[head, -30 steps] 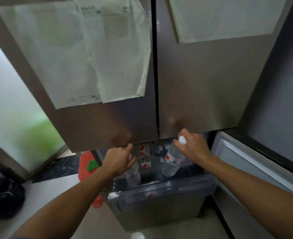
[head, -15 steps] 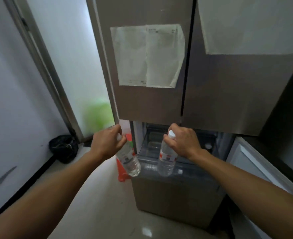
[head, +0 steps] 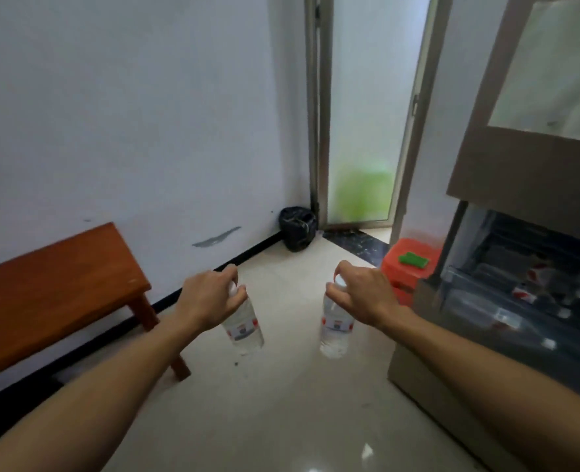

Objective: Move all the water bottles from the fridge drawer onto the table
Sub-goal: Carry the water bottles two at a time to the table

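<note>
We are holding two clear plastic water bottles out in front of us, one in each hand, both hanging over the pale glossy floor tiles (head: pixel 281 413). Our left hand (head: pixel 210 301) is curling its fingers (head: pixel 229 272) tight around the white cap and neck of the left clear plastic water bottle with a red and white label (head: pixel 244 330); below that grip the body is tilting, its base swinging out to the right. Our right hand (head: pixel 363 296) is pinching the cap and neck of the right clear plastic water bottle with a red and white label (head: pixel 334 332) in the same way, and below that grip the bottle is hanging nearly upright. The two bottles are sitting apart, not touching each other.

To the left of our left grip, the reddish-brown wooden table (head: pixel 53 294) is standing against the white wall (head: pixel 128 114). To the right of our right grip, the open fridge drawer (head: pixel 506 294) is showing more bottles lying inside, blurred, with red labels. Beyond our right grip an orange plastic stool (head: pixel 414 270) is sitting beside the fridge, a green item (head: pixel 413 259) resting on it. Farther off, between both grips, a black bag (head: pixel 297 228) is slumping in the corner by the frosted glass door (head: pixel 367 114).
</note>
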A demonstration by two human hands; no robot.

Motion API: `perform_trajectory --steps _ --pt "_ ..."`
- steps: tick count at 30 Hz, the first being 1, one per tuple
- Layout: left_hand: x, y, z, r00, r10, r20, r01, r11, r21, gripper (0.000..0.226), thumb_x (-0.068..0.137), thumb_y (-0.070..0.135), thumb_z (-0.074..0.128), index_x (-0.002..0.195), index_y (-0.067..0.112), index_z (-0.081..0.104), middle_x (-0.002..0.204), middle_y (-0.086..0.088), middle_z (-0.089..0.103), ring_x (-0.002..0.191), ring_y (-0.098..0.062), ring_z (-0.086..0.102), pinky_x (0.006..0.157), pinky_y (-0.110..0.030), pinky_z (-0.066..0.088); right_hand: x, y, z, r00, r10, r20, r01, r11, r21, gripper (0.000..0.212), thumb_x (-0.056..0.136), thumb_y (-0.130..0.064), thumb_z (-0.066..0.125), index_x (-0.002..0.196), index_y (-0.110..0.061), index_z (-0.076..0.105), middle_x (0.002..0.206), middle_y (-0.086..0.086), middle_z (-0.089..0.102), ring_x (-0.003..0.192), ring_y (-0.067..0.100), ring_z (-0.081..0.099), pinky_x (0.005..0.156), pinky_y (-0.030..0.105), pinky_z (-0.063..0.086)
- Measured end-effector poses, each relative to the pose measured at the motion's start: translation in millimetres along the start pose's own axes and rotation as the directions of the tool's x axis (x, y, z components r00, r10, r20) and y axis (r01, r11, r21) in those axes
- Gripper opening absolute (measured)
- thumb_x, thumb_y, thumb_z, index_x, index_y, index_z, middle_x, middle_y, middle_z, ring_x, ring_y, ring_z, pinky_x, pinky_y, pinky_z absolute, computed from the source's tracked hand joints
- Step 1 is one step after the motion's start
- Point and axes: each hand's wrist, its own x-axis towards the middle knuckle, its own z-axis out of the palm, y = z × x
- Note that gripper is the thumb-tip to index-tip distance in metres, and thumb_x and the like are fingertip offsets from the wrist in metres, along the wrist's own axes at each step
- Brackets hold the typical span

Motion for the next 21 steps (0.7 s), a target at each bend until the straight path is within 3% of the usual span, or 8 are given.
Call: perform_trajectory --steps 4,8,10,15,21 --pt "-92 -94 -34 0.988 -0.152 0.011 0.151 0.987 0.051 0.024 0.088 0.046 0.054 0.082 0.022 0.051 0.067 0.002 0.058 0.058 -0.017 0.054 0.053 -0.029 0.045 -2 -115 45 0.997 -0.083 0.005 0.082 0.993 0.088 0.029 0.086 -0.042 0.056 0.09 -0.014 0.056 0.079 0.011 0.068 0.057 0.02 0.047 0.055 0.027 0.035" --pt "-181 -180 -68 0.966 -0.257 0.023 0.254 0.962 0.099 0.021 0.086 0.042 0.059 0.077 0.027 0.047 0.06 0.011 0.048 0.05 -0.005 0.044 0.044 -0.021 0.03 -8 -228 89 0.983 -0.161 0.089 0.147 0.978 0.148 0.027 0.088 -0.046 0.053 0.09 -0.018 0.051 0.077 0.002 0.063 0.057 0.015 0.053 0.052 0.023 0.044" --pt "-221 -219 -84 0.94 -0.336 0.055 0.327 0.936 0.13 0.021 0.086 0.044 0.058 0.078 0.028 0.047 0.061 0.011 0.049 0.051 -0.005 0.044 0.044 -0.021 0.026 -8 -280 109 0.971 -0.219 0.093 0.198 0.961 0.193 0.025 0.087 -0.046 0.054 0.085 -0.022 0.046 0.069 -0.004 0.055 0.051 0.007 0.046 0.048 0.015 0.032" --pt "-304 -309 -113 0.856 -0.516 0.033 0.505 0.849 0.157 0.021 0.087 0.046 0.054 0.081 0.026 0.05 0.07 0.004 0.059 0.062 -0.014 0.056 0.056 -0.031 0.048 6 -398 158 0.925 -0.346 0.158 0.299 0.918 0.261 0.026 0.085 -0.052 0.052 0.082 -0.028 0.043 0.061 -0.014 0.044 0.047 0.0 0.045 0.045 0.012 0.028" --pt "-365 -414 -123 0.74 -0.672 -0.011 0.665 0.73 0.16 0.024 0.087 0.048 0.053 0.08 0.025 0.047 0.065 0.004 0.056 0.059 -0.015 0.055 0.056 -0.034 0.049 45 -511 228 0.846 -0.482 0.229 0.395 0.854 0.338 0.024 0.084 -0.054 0.051 0.08 -0.033 0.041 0.065 -0.014 0.049 0.051 0.001 0.05 0.047 0.013 0.035"
